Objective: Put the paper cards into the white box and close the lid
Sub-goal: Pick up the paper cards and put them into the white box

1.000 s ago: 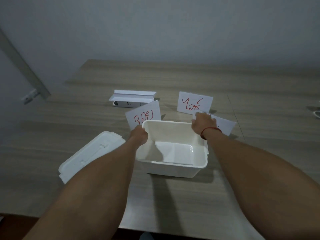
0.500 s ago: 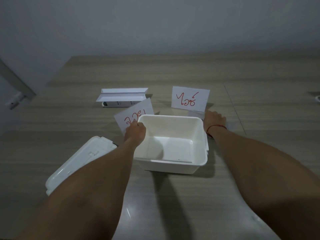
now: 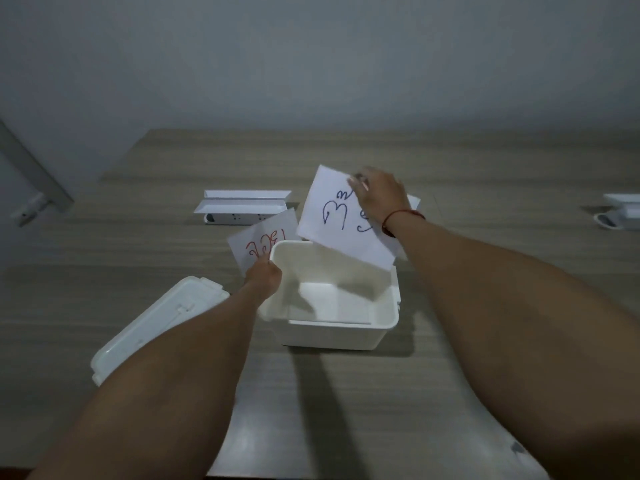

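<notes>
The white box (image 3: 346, 336) stands open in the middle of the wooden table, with nothing visible inside. My right hand (image 3: 379, 197) grips a white card with blue writing (image 3: 337, 220) by its top edge, holding it tilted over the box's far rim. At the box's left rim my left hand (image 3: 265, 277) pinches a card with red writing (image 3: 265, 242), which stands behind that corner. The white lid (image 3: 162, 318) lies on the table left of the box, partly under my left forearm. A corner of another card (image 3: 414, 202) shows behind my right wrist.
A white folded holder over a power strip (image 3: 242, 206) sits behind the box to the left. Another white object (image 3: 620, 211) lies at the table's right edge. A grey wall runs behind the table, and the near table edge is below my arms.
My right hand has lifted the blue-written card from beside the box's right side and now holds it above the far rim. The red-written card behind it is now hidden. My left hand stays put.
</notes>
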The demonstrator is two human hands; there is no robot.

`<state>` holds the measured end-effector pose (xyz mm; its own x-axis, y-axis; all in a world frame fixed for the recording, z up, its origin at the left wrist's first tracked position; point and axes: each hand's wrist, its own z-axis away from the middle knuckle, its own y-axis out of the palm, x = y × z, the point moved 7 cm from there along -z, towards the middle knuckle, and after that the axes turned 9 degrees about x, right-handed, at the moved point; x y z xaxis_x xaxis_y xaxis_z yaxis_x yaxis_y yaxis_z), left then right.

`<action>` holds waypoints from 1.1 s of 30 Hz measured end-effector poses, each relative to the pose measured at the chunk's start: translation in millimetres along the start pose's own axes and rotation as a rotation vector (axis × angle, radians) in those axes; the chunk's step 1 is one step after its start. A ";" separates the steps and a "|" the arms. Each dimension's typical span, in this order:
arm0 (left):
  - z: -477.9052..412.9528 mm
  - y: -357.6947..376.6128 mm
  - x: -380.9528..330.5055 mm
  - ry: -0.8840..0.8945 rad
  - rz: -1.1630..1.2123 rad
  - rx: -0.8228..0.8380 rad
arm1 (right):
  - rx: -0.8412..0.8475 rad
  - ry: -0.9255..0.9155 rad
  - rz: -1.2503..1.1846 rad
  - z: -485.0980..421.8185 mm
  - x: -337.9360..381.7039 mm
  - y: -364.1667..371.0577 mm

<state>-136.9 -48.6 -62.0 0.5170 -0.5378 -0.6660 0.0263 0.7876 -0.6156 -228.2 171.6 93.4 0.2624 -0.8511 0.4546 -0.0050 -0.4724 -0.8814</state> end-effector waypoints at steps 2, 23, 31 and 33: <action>-0.1 1.3 3.7 -0.003 0.025 0.018 | 0.116 0.010 -0.037 15.6 3.3 33.5; -50.0 -67.0 -14.8 0.062 -0.167 -0.257 | 0.495 0.187 0.005 12.5 -6.4 115.6; -115.5 -47.6 -34.7 0.149 -0.547 -0.153 | 0.569 0.188 0.226 0.2 -30.1 159.5; -120.2 -41.7 -30.5 0.146 -0.537 -0.152 | 0.550 0.178 0.279 -3.3 -28.6 158.5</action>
<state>-256.6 -101.2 -66.6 0.3409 -0.8950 -0.2876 0.1240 0.3461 -0.9300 -239.7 120.3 -58.9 0.1584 -0.9723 0.1718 0.4578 -0.0819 -0.8853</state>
